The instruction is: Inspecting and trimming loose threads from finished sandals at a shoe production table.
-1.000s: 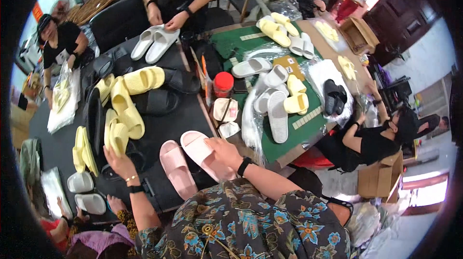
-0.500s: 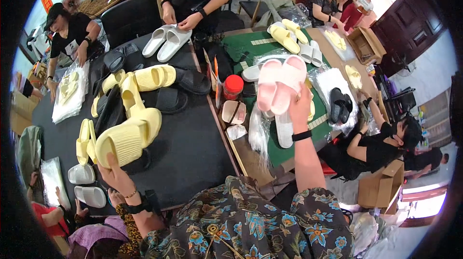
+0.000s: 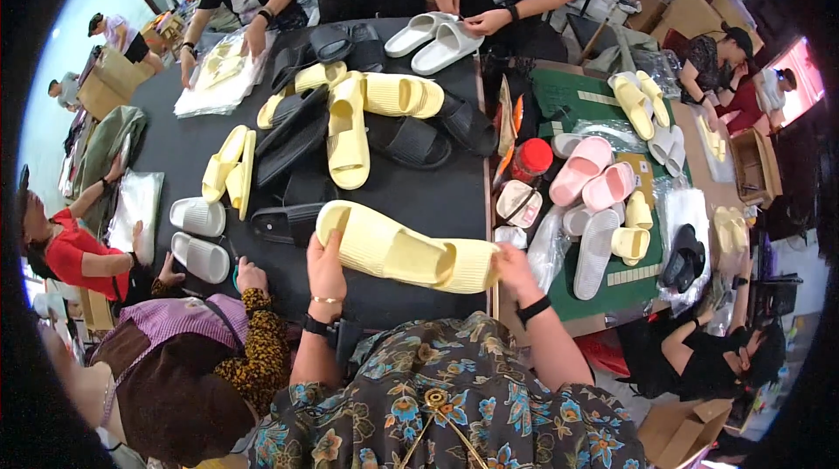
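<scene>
A pair of pale yellow ribbed slide slippers (image 3: 376,243) stretches in front of me, one overlapping the other, held above the near part of the black table. My left hand (image 3: 327,271) grips the left end, thumb inside the foot opening. At the opposite end my right hand (image 3: 517,273) has its fingers closed on the right slipper. Beyond them lies a pile of yellow slippers (image 3: 348,141) mixed with black slippers (image 3: 411,144). Pink slippers (image 3: 581,170) rest on the green mat to the right, apart from my right hand.
A red-lidded jar (image 3: 531,158) and a pale square container (image 3: 518,204) stand right of the table's seam. Grey slippers (image 3: 200,257) lie at the left, near a co-worker's hand (image 3: 252,277). Across the table another person's hands (image 3: 485,21) touch white slippers (image 3: 446,48).
The pink slippers have left my right hand and lie on the green mat. The yellow pair has moved right, in front of me, and my right hand now holds its other end. The view has turned left.
</scene>
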`<action>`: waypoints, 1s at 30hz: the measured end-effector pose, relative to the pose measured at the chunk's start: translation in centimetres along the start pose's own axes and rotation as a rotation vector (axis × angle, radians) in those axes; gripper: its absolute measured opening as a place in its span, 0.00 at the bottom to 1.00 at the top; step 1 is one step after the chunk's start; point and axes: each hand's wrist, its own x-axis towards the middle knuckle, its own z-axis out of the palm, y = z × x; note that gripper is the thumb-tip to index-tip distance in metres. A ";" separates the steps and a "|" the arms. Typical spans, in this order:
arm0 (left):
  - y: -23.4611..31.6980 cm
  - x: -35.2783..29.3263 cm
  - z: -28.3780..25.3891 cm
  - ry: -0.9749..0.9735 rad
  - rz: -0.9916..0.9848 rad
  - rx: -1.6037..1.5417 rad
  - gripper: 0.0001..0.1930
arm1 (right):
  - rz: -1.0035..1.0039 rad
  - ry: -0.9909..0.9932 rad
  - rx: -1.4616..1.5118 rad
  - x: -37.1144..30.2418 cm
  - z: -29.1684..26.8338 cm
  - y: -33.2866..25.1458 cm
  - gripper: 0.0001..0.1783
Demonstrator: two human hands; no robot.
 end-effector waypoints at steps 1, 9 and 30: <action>0.6 0.3 -0.6 0.027 0.026 0.016 0.12 | -0.030 0.010 -0.155 0.1 -1.5 0.0 0.13; 1.3 3.9 1.1 -0.325 -0.103 0.329 0.10 | -0.242 -0.184 -0.452 4.4 -5.4 -7.5 0.20; -8.5 0.6 1.2 -0.422 -0.125 1.060 0.32 | 0.004 0.233 -0.214 0.2 1.4 -1.2 0.20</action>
